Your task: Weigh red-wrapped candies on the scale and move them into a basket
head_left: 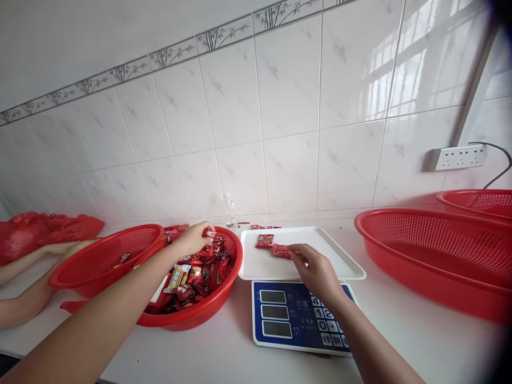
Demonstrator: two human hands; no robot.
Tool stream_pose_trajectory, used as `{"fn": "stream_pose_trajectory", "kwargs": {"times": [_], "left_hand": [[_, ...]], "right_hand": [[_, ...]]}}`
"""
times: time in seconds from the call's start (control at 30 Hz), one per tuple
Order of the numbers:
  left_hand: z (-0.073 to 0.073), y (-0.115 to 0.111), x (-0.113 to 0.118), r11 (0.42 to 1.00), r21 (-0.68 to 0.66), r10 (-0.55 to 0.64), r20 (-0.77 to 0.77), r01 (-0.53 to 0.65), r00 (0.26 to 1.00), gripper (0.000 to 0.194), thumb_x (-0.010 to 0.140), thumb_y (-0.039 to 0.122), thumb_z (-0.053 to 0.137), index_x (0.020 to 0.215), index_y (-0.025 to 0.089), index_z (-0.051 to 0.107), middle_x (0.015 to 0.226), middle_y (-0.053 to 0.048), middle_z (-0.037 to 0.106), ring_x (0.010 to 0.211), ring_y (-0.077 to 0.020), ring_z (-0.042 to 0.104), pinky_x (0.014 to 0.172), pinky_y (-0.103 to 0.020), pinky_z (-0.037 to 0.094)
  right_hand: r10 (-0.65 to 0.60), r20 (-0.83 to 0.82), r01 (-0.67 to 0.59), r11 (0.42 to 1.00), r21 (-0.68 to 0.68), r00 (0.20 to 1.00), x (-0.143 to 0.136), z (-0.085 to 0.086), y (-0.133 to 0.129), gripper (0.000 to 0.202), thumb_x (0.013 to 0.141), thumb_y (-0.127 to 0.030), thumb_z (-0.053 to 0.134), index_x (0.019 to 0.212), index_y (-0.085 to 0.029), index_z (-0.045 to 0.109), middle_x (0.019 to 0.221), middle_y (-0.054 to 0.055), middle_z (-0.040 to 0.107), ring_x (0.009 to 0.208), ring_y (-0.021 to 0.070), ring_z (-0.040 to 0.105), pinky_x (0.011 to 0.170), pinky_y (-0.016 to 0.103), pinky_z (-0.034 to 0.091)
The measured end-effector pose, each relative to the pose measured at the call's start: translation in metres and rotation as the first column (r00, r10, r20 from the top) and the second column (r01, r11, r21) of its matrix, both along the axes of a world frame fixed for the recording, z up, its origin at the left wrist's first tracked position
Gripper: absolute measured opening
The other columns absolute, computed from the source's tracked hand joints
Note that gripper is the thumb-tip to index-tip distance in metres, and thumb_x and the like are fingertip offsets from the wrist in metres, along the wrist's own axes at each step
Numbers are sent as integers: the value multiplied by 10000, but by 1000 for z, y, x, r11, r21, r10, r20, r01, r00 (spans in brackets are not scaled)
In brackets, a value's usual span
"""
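Over a red plastic basket filled with small wrapped sweets, my left hand has its fingers closed on a small red-and-white wrapped sweet. My right hand is above the white tray of a weighing scale, thumb and finger pinching the edge of a red packet. Beside that packet a second red packet lies flat on the tray. The scale's blue panel with its displays faces me, partly covered by my right forearm.
Another red basket with a few packets stands on the left, near another person's arms and red plastic bags. A clear bottle is by the wall. Two red baskets stand right, the nearer below a power strip.
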State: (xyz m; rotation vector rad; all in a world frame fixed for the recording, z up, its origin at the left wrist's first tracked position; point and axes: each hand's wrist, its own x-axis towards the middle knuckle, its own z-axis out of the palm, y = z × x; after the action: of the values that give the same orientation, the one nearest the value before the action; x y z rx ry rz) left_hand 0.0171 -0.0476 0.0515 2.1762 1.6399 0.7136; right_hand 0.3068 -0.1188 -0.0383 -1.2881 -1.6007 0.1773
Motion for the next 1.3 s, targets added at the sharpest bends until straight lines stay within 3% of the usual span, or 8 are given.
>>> {"fn": "stream_pose_trajectory", "kwargs": {"times": [0.2, 0.37, 0.53, 0.63, 0.73, 0.93, 1.13, 1.3], "left_hand": [[-12, 0, 67, 984, -46, -137, 406, 170, 904, 247, 742, 200, 537, 987, 189, 509, 849, -16, 607, 729, -121, 568, 666, -223, 423], [-27, -1, 102, 958, -160, -185, 295, 240, 937, 283, 761, 210, 528, 1042, 176, 520, 1053, -78, 574, 928, -145, 557, 784, -238, 416], [-32, 12, 59, 997, -50, -60, -36, 58, 998, 152, 710, 154, 471, 834, 184, 553, 806, -23, 610, 725, -140, 563, 647, -229, 411], [-38, 8, 18, 990, -139, -24, -287, -17, 958, 77, 584, 135, 547, 636, 190, 561, 605, 5, 580, 584, -143, 528, 554, -226, 373], [-48, -5, -7, 955, -297, -114, -385, -6, 916, 89, 469, 144, 619, 522, 194, 568, 505, 15, 560, 504, -151, 507, 509, -239, 354], [-64, -12, -5, 929, -370, -194, -472, 6, 860, 169, 477, 314, 646, 566, 177, 604, 603, -48, 623, 545, -187, 541, 516, -260, 374], [-74, -8, -3, 947, -321, -149, -373, 23, 916, 40, 475, 160, 589, 508, 181, 585, 500, -10, 567, 496, -163, 511, 510, -251, 365], [-61, -12, -9, 951, -306, -159, -355, 47, 921, 106, 487, 90, 518, 436, 183, 520, 440, 19, 490, 460, -131, 443, 503, -242, 328]], "right_hand": [[-20, 4, 20, 1000, 12, 1000, 1, 0, 1, 235, 833, -336, 401, 876, -216, 600, 890, 59, 650, 723, 172, 599, 618, 289, 458], [2, -14, -2, 1000, 30, 1000, 3, -1, 2, 235, 836, -332, 399, 885, -218, 599, 918, 59, 646, 764, 173, 597, 653, 292, 468], [-10, -13, 11, 1000, 27, 1000, 3, 1, 1, 245, 824, -349, 408, 875, -221, 611, 904, 62, 654, 742, 175, 603, 631, 287, 470], [-20, -2, 20, 999, 27, 1000, 2, 2, -1, 251, 816, -340, 400, 868, -221, 615, 896, 58, 655, 721, 169, 604, 622, 284, 463], [-24, 17, 23, 1000, 15, 1000, 1, 1, 0, 243, 806, -312, 397, 872, -225, 613, 902, 54, 654, 715, 165, 603, 610, 281, 459], [-32, 53, 33, 999, -1, 998, 1, -3, 2, 225, 805, -300, 407, 875, -230, 608, 903, 49, 654, 700, 162, 600, 610, 281, 461], [-50, 77, 50, 999, 4, 996, 2, -3, 2, 216, 805, -312, 423, 878, -233, 610, 901, 49, 659, 707, 167, 600, 598, 272, 458], [-48, 74, 47, 999, 9, 996, 2, -4, 3, 219, 807, -313, 422, 878, -228, 611, 905, 49, 657, 722, 168, 601, 613, 270, 456]]}}
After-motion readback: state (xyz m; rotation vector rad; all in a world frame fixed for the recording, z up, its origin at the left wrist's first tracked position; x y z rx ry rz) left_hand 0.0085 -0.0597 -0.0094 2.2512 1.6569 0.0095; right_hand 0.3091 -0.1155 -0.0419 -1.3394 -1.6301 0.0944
